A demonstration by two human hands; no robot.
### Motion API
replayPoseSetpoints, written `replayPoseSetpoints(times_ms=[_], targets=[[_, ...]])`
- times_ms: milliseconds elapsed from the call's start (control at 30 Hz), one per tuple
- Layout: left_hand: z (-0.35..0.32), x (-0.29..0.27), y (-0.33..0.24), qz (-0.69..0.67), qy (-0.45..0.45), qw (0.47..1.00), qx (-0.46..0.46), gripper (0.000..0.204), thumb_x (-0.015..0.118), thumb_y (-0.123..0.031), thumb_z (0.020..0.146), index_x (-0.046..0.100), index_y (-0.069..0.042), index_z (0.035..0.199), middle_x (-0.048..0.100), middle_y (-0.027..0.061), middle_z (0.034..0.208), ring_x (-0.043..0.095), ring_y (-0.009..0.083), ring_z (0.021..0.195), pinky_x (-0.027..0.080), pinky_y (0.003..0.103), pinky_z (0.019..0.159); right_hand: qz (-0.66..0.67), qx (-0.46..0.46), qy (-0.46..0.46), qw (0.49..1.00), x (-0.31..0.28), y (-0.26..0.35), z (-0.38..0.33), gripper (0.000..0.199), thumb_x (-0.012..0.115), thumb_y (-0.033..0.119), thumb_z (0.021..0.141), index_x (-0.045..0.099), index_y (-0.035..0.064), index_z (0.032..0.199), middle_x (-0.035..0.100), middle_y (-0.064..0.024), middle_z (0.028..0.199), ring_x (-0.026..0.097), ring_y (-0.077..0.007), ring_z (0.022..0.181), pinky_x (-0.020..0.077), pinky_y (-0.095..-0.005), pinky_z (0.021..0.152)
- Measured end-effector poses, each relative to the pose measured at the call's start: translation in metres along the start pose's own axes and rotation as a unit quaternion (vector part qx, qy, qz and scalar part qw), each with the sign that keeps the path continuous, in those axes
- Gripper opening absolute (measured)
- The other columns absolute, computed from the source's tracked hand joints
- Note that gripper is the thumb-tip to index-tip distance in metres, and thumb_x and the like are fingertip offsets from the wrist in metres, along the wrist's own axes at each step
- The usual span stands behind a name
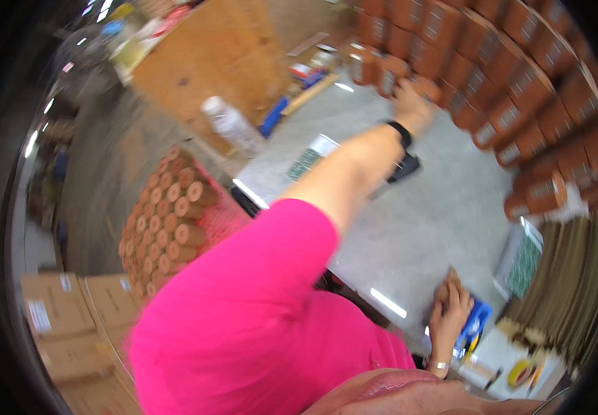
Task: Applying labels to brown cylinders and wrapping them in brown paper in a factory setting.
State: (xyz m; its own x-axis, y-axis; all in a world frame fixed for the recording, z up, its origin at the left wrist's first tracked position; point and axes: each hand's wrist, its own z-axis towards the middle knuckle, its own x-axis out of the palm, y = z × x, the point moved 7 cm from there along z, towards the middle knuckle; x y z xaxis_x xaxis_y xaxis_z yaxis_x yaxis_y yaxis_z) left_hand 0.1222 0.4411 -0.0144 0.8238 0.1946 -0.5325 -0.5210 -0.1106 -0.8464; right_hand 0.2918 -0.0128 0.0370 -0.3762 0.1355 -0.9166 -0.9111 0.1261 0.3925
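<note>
My left arm, in a bright pink sleeve with a black band at the wrist, stretches across the table to the far side. There my left hand (413, 107) is closed on a brown roll (426, 89) at the foot of a tall stack of brown rolls (475, 72) with white labels. My right hand (449, 311) rests low on the tabletop at the near right, its fingers bent and a little apart. Beside it lies a blue tape dispenser (475, 324). A dark flat object (404, 168) is partly hidden under my left forearm.
Hollow-cored brown rolls (167, 214) are piled left of the grey table (423, 228). A clear bottle (233, 124) stands by a wooden board (209, 62). Flattened cardboard (565, 277) and yellow tape (520, 373) lie at right; cartons (70, 325) stand lower left.
</note>
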Motion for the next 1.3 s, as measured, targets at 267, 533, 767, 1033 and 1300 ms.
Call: replayPoseSetpoints(times_ms=[267, 533, 767, 1033, 1300], targets=[[-0.058, -0.044, -0.019, -0.119, 0.108, 0.971, 0.178, 0.071, 0.091, -0.017, 0.055, 0.056, -0.005, 0.115, 0.070, 0.0152, 0.106, 0.070, 0.0299, 0.094, 0.058, 0.042, 0.079, -0.053, -0.108, -0.056, 0.991, 0.018, -0.018, -0.013, 0.047, 0.071, 0.001, 0.082, 0.064, -0.0020, 0.128, 0.059, -0.0219, 0.135, 0.054, -0.0413, 0.119, 0.0449, -0.0492, 0.099], [-0.228, -0.148, 0.025, -0.091, 0.411, 0.857, 0.298, 0.083, 0.097, -0.025, 0.049, 0.061, -0.005, 0.121, 0.072, 0.0125, 0.108, 0.070, 0.0271, 0.101, 0.056, 0.038, 0.086, -0.113, -0.128, -0.110, 0.979, 0.085, -0.115, -0.006, 0.049, 0.076, 0.034, 0.092, 0.067, 0.0140, 0.136, 0.059, -0.0197, 0.138, 0.059, -0.0418, 0.122, 0.0469, -0.0493, 0.101], [-0.297, -0.164, 0.080, -0.097, 0.377, 0.858, 0.335, 0.087, 0.094, -0.025, 0.051, 0.055, -0.006, 0.127, 0.065, 0.0158, 0.119, 0.063, 0.0348, 0.112, 0.050, 0.042, 0.094, -0.052, -0.243, -0.146, 0.958, 0.089, -0.107, 0.012, 0.035, 0.073, 0.019, 0.094, 0.067, -0.0003, 0.122, 0.068, -0.0171, 0.106, 0.064, -0.0312, 0.084, 0.0542, -0.0437, 0.074], [-0.318, -0.148, 0.091, -0.198, 0.285, 0.903, 0.254, 0.098, 0.096, -0.026, 0.050, 0.050, -0.006, 0.135, 0.067, 0.0158, 0.118, 0.066, 0.0341, 0.111, 0.053, 0.042, 0.094, 0.301, -0.096, -0.044, 0.948, 0.021, 0.120, 0.020, 0.033, 0.078, 0.017, 0.087, 0.065, -0.0010, 0.113, 0.065, -0.0166, 0.114, 0.058, -0.0346, 0.106, 0.0451, -0.0485, 0.092], [-0.319, -0.151, 0.087, -0.186, 0.254, 0.916, 0.250, 0.089, 0.093, -0.023, 0.051, 0.053, -0.006, 0.129, 0.071, 0.0119, 0.102, 0.071, 0.0306, 0.093, 0.057, 0.040, 0.081, 0.087, -0.257, -0.124, 0.954, 0.029, 0.189, 0.034, 0.029, 0.078, 0.024, 0.089, 0.059, 0.0024, 0.090, 0.058, -0.0126, 0.088, 0.055, -0.0368, 0.090, 0.0425, -0.0472, 0.078]])
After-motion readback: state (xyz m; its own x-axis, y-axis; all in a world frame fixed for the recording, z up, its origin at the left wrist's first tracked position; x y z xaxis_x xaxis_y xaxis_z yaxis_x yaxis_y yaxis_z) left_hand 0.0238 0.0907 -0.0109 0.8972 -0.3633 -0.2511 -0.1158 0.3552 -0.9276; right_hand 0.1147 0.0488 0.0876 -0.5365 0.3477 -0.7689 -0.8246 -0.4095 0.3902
